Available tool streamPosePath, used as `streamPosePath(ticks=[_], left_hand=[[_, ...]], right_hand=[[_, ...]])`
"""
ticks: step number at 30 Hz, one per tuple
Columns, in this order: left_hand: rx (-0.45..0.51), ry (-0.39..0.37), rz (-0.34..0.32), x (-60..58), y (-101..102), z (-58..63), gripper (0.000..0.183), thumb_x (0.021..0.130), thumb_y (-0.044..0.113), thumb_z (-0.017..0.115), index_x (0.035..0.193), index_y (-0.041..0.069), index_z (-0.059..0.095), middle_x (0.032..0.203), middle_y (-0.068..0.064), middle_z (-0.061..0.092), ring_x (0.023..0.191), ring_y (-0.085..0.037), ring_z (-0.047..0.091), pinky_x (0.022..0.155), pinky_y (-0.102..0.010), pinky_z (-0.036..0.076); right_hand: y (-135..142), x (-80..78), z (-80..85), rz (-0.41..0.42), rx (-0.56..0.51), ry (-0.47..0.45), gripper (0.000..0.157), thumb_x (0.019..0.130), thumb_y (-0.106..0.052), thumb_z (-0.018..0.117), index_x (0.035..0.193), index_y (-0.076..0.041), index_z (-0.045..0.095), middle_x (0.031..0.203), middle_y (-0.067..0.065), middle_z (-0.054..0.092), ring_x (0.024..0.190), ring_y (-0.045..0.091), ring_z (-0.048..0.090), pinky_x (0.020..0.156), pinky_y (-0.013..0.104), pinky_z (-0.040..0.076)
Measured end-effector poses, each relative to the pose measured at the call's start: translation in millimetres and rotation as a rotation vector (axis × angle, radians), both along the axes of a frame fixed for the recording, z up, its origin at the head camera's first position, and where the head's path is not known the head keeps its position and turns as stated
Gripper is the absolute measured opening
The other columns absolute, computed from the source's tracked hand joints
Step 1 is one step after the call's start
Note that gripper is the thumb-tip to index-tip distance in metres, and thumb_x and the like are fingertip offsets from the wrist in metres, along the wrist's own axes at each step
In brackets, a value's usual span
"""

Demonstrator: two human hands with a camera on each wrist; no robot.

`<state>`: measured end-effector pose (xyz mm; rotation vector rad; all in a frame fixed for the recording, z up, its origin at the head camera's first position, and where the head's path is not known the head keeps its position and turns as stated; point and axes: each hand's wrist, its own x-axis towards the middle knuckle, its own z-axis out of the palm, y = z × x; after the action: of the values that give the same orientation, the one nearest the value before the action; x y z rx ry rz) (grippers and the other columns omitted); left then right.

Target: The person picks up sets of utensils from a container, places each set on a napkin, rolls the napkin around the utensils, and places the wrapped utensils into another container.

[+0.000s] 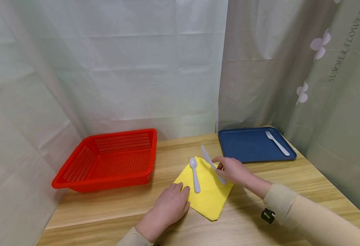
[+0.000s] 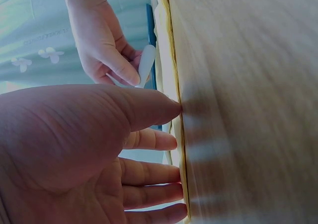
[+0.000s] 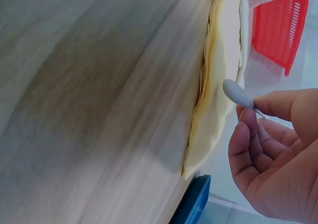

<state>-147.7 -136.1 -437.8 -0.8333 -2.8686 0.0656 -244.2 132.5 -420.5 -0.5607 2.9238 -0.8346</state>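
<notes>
A folded yellow cloth napkin (image 1: 210, 205) lies on the wooden table, one corner toward the person. On its left part rests a white plastic spoon (image 1: 195, 177), bowl pointing away. My right hand (image 1: 235, 172) pinches a white plastic knife (image 1: 207, 157) between thumb and fingers over the napkin's right side. The knife's blade points away, past the far edge of the cloth; in the right wrist view its handle end (image 3: 236, 93) sticks out of the grip. With fingers extended, my left hand (image 1: 171, 204) touches the napkin's left edge. Its fingertips (image 2: 171, 140) meet the cloth's edge in the left wrist view.
At the back right stands a blue tray (image 1: 241, 145) holding a white plastic fork (image 1: 278, 144). A red perforated basket (image 1: 106, 185) sits at the back left. Light curtains (image 1: 137, 68) hang behind the table and along both sides.
</notes>
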Motion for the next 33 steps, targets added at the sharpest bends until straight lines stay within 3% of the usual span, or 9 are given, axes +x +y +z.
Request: streamPosePath(ticks=[14,22,33], left_hand=[[0.008,-0.006,-0.004,-0.9,0,1.1,0.041,0.098,0.029,0.081,0.127,0.002,0.07,0.122,-0.02,0.071,0.111,-0.036,0.069,0.093,-0.051,0.061],[0.004,-0.012,-0.006,-0.6,0,1.5,0.041,0.098,0.029,0.082,0.127,0.002,0.071,0.124,-0.021,0.072,0.112,-0.036,0.069,0.094,-0.051,0.061],[0.002,-0.011,-0.005,-1.9,-1,-0.2,0.043,0.098,0.03,0.082,0.128,0.002,0.07,0.124,-0.02,0.071,0.112,-0.036,0.069,0.094,-0.051,0.061]], right_hand=[[-15,0.4,-7.6,0.015,-0.007,-0.019,0.043,0.101,-0.007,0.077,0.143,-0.005,0.069,0.095,-0.001,0.073,0.084,0.012,0.066,0.076,0.035,0.058],[-22,0.4,-11.2,0.025,-0.013,-0.025,0.048,0.103,-0.009,0.077,0.149,-0.012,0.066,0.093,-0.002,0.07,0.081,0.011,0.063,0.072,0.034,0.056],[-27,1.7,-15.5,0.045,-0.015,-0.009,0.037,0.102,-0.008,0.076,0.139,-0.011,0.072,0.089,-0.003,0.069,0.077,0.011,0.06,0.07,0.034,0.053]])
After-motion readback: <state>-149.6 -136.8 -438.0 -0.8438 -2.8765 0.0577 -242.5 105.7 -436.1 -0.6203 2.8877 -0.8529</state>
